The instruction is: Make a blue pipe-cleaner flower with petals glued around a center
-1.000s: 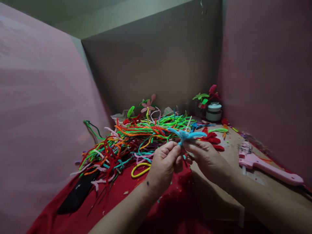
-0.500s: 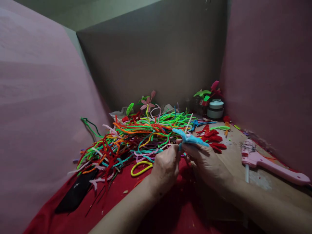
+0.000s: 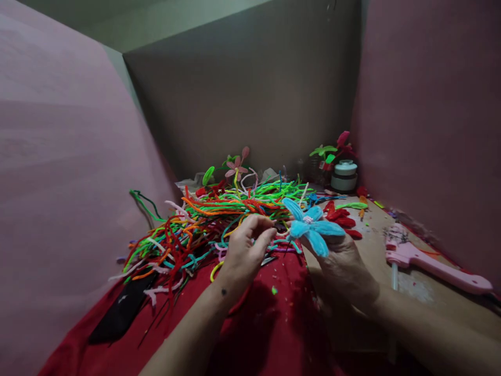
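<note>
A blue pipe-cleaner flower (image 3: 309, 221) with a pale beaded centre faces up from my right hand (image 3: 340, 263). The fingers of that hand close on it from below and behind, and are partly hidden by its petals. To its left is my left hand (image 3: 247, 253), apart from the flower. Its thumb and forefinger are bent toward each other with a small gap, and I see nothing held between them. Just behind both hands lies a big loose heap of coloured pipe cleaners (image 3: 235, 203). A red pipe-cleaner flower (image 3: 344, 216) rests behind my right hand.
A pink glue gun (image 3: 434, 266) lies at right on a brown board (image 3: 376, 245). A lidded jar (image 3: 344, 175) stands at back right beside finished flowers. A black pouch-like item (image 3: 123, 308) lies on the red cloth (image 3: 270, 324) at left. Pink walls (image 3: 70, 172) flank both sides.
My left hand has come off the blue flower and moved left, its fingers loosening. My right hand has tipped the flower so its petals and centre face me.
</note>
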Available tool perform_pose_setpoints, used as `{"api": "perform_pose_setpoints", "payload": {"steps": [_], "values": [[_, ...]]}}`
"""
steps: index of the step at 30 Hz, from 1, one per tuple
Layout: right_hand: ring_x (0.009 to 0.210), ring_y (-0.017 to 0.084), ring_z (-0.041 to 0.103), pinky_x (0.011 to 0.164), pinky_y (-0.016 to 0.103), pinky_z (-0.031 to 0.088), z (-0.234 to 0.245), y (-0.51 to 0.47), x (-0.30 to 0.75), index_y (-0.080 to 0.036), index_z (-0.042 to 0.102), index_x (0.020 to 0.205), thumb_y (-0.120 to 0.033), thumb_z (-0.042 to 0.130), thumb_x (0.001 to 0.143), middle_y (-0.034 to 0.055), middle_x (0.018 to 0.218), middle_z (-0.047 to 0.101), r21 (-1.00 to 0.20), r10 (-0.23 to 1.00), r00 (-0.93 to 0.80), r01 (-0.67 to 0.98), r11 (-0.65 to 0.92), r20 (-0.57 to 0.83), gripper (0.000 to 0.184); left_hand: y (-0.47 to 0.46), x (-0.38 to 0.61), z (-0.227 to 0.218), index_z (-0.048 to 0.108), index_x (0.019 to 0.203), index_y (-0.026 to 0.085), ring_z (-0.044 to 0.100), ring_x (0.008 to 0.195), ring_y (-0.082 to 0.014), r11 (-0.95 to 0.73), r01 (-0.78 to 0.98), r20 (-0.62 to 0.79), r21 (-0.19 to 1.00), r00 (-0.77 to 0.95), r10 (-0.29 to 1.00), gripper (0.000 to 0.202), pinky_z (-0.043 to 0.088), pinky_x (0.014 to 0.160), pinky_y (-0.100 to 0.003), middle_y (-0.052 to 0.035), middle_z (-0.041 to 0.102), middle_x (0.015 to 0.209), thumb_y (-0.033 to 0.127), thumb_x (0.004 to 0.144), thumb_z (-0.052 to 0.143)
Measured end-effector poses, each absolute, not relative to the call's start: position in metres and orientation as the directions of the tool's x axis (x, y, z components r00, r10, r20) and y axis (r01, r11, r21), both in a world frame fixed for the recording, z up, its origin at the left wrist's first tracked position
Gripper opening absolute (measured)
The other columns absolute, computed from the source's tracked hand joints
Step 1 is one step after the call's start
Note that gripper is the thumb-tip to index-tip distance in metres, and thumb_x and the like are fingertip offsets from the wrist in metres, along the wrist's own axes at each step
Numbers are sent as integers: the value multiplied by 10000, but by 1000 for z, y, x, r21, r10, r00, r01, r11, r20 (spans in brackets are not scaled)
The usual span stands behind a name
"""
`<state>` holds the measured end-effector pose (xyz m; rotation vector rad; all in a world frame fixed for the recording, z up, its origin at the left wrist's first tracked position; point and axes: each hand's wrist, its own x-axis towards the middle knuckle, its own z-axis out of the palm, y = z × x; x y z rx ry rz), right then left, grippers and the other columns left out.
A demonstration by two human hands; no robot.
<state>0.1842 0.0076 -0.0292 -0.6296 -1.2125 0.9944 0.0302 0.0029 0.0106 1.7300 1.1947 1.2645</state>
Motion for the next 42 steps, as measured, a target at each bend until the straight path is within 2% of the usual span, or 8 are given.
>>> {"api": "perform_pose_setpoints", "payload": {"steps": [6,10,18,23,27,33,38,42], "values": [[857,195,550,781,355,462,-44,11,192,-229,626,781,-247,577,797,42,880,594,-783,783,10,24,622,622,54,-14,40,7,551,700,144,412,399,-57,-31,-51,49,998,389,920,231,313,414,-197,37,488,509,356,791,564],[882,227,530,749,365,460,-47,11,194,-228,629,754,-261,608,756,62,906,597,-738,758,-25,208,642,652,40,-16,51,-2,486,650,160,325,328,-33,89,-205,-6,975,375,927,250,233,350,-189,76,410,448,334,729,648],[834,215,520,712,353,450,-45,11,190,-231,637,775,-257,558,792,60,884,581,-644,688,-29,324,693,725,85,-21,53,8,515,657,152,312,360,-28,-59,6,56,998,213,975,170,244,378,-182,85,387,438,242,684,657],[799,210,510,682,344,443,-44,11,191,-233,628,808,-282,513,827,63,879,556,-630,687,-41,363,686,725,127,-20,50,10,511,588,149,351,383,-54,-68,80,45,994,262,964,263,262,410,-206,59,414,425,345,731,614],[798,217,504,674,348,438,-43,12,191,-229,642,810,-302,490,834,73,888,551,-600,672,-53,403,691,738,170,-21,55,12,557,612,136,306,442,-36,-114,79,93,990,228,969,188,243,437,-194,64,409,500,273,674,669],[839,212,525,715,345,449,-45,12,188,-255,652,824,-274,538,807,53,913,587,-677,720,-29,315,665,693,116,-19,57,4,606,639,119,322,512,-43,-173,40,165,984,146,975,143,259,477,-197,37,452,583,238,668,681],[819,207,534,713,346,449,-47,12,188,-248,661,812,-276,552,800,52,888,603,-714,738,-2,253,653,675,113,-14,51,4,572,664,125,277,477,-31,-75,-52,86,996,267,960,221,235,457,-191,61,388,540,300,659,708],[810,200,529,702,337,448,-46,11,188,-238,648,791,-280,544,812,49,852,594,-707,733,2,265,655,680,113,-12,42,13,544,709,138,297,456,-30,-35,5,31,999,337,941,237,222,430,-187,62,409,556,304,656,707]]}}
